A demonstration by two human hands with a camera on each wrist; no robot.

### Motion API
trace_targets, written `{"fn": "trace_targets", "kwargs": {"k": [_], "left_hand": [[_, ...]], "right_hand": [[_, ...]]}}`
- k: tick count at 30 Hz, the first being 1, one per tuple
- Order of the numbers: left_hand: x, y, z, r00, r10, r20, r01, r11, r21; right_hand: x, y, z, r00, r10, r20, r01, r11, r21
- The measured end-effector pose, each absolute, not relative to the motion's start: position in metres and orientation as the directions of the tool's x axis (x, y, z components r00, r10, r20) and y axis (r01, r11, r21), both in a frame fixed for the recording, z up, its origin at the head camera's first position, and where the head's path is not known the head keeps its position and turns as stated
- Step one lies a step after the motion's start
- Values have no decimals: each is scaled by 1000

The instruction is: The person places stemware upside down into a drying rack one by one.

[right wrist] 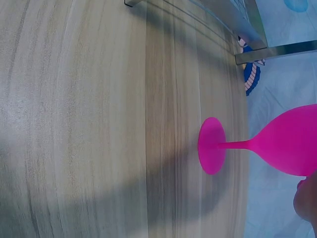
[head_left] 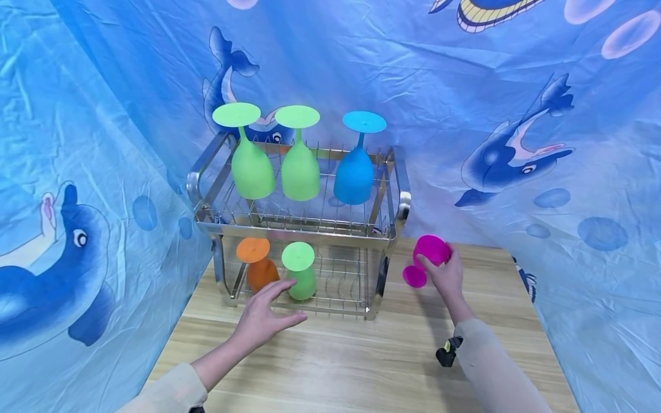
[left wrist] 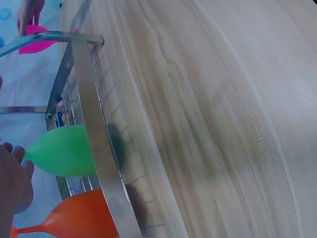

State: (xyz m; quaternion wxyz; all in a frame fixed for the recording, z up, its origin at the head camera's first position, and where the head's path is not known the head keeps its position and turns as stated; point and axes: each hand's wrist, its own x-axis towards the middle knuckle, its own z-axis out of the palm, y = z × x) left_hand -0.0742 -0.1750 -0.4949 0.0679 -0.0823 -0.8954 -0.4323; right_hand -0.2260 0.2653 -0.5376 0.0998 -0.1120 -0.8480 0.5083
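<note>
A magenta goblet stands upright at the right of the rack, and my right hand grips its bowl from the right. Its round foot is low over the wooden table in the right wrist view. My left hand is in front of the lower tier, thumb and fingers spread with nothing between them. Its fingertips overlap a green goblet that is upside down on that tier. Beside this one is an inverted orange goblet, partly covered by the left hand's fingers in the left wrist view.
A two-tier metal dish rack stands on the wooden table. Its upper tier bears two inverted light green goblets and a blue goblet. A blue curtain with whale prints hangs around the table's back and sides.
</note>
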Motion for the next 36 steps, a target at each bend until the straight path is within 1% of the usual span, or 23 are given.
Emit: {"fn": "trace_targets", "kwargs": {"k": [8,15,19,27,31,36], "left_hand": [[-75,-175,-498,-970,106,218,237,614,753],[-76,-174,-502,-964,121,236,260,614,745],[-76,-173,-502,-965,132,228,260,609,749],[-77,-163,-500,-966,172,192,257,583,770],[-78,-152,-496,-960,208,188,275,562,781],[-82,-136,-492,-937,269,223,338,535,774]], "right_hand": [[-216,272,-529,-959,279,41,85,424,-902],[-191,283,-502,-973,228,33,62,398,-915],[-172,286,-481,-985,168,47,21,381,-924],[-138,284,-446,-984,35,173,-153,321,-935],[-122,279,-433,-985,-50,162,-170,278,-945],[-108,266,-425,-978,-158,139,-169,199,-965]]}}
